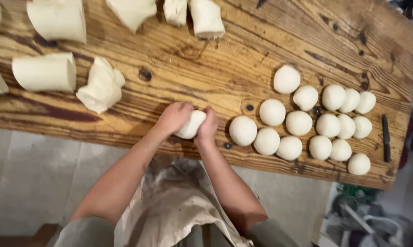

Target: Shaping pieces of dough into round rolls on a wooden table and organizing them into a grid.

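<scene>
Both of my hands cup one white piece of dough (191, 124) on the wooden table (225, 59), near its front edge. My left hand (173, 117) wraps its left side and my right hand (207, 126) presses against its right side. Just to the right lie several smooth round dough balls (272, 112) set in rough rows. The nearest ball (242, 130) sits a short way from my right hand.
Several rough-cut dough chunks (45, 72) lie along the table's left and back, one folded lump (101, 85) closest to my left hand. A dark knife (386, 137) rests at the table's right end. Pale floor shows below the table edge; my apron (179, 201) hangs beneath.
</scene>
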